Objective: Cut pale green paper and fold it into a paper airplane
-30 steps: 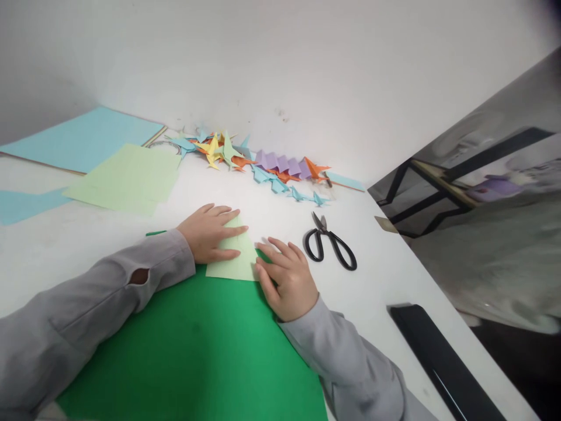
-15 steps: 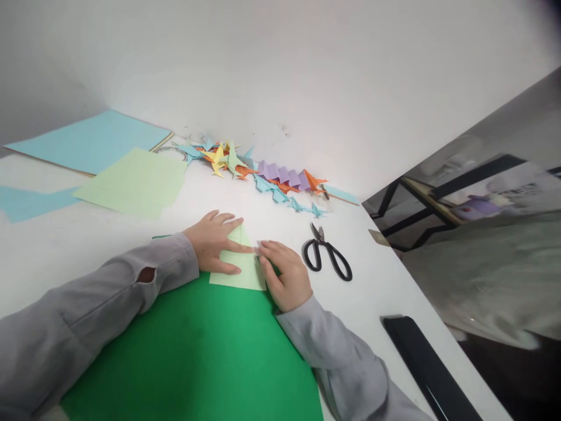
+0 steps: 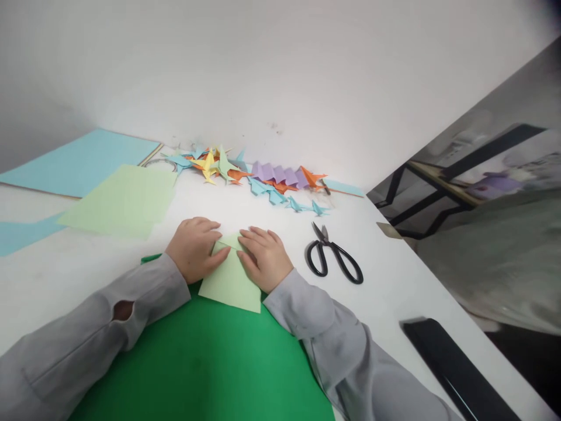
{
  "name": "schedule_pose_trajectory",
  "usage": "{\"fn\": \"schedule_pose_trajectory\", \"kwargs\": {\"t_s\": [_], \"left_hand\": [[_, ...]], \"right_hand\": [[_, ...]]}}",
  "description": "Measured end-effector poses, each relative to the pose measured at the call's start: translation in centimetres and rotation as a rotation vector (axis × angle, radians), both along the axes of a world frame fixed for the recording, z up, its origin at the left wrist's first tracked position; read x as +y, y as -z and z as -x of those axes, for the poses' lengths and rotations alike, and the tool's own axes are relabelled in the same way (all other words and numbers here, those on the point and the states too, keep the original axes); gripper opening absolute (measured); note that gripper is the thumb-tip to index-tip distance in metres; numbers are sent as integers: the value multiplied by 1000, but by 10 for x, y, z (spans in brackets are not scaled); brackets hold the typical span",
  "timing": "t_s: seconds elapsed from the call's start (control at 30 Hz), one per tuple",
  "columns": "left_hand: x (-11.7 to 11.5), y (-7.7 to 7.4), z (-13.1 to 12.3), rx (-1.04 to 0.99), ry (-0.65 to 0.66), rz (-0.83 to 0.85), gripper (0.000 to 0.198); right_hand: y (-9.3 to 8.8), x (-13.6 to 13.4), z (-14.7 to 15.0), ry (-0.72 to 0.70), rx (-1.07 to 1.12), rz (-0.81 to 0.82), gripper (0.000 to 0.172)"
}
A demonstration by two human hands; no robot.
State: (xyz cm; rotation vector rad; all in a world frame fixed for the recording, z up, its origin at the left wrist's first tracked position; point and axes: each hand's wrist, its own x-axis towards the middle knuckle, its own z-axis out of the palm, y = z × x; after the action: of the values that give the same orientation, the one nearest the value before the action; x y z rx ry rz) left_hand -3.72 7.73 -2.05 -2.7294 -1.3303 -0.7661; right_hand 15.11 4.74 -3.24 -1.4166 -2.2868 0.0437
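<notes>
Fingers (image 3: 256, 237) apparently pin far edge of pale paper (image 3: 231, 285); scissors (image 3: 326, 242) apart.

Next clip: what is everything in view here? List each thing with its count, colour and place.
folded light green paper piece: one, light green, under both hands
large dark green paper sheet: one, dark green, nearest the camera
square light green paper sheet: one, light green, left of the hands
large light blue paper sheet: one, light blue, far left by the wall
light blue paper strip: one, light blue, left edge
small folded paper figures: count unclear, mixed colours, along the wall
pleated purple paper: one, purple, among the figures
black metal scissors: one, black, right of the hands
flat black object: one, black, near right
white table: one, white, beneath everything
left hand: one, fingers on the folded piece
right hand: one, fingers on the folded piece
</notes>
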Motion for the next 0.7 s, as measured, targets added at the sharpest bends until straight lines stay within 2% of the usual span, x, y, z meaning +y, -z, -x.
{"fn": "schedule_pose_trajectory", "kwargs": {"t_s": [0.17,0.37,0.53,0.7], "left_hand": [[-7,3,-6,-77,25,-52,28],[-16,2,-12,-164,80,-23,35],[-22,5,-14,-174,120,36,39],[-20,8,-13,-110,126,5,39]], "right_hand": [[3,2,-6,-5,31,-108,19],[3,0,-8,-51,-62,-190,21],[2,0,-6,-54,-121,-160,24],[2,2,-4,-85,-102,-71,27]]}}
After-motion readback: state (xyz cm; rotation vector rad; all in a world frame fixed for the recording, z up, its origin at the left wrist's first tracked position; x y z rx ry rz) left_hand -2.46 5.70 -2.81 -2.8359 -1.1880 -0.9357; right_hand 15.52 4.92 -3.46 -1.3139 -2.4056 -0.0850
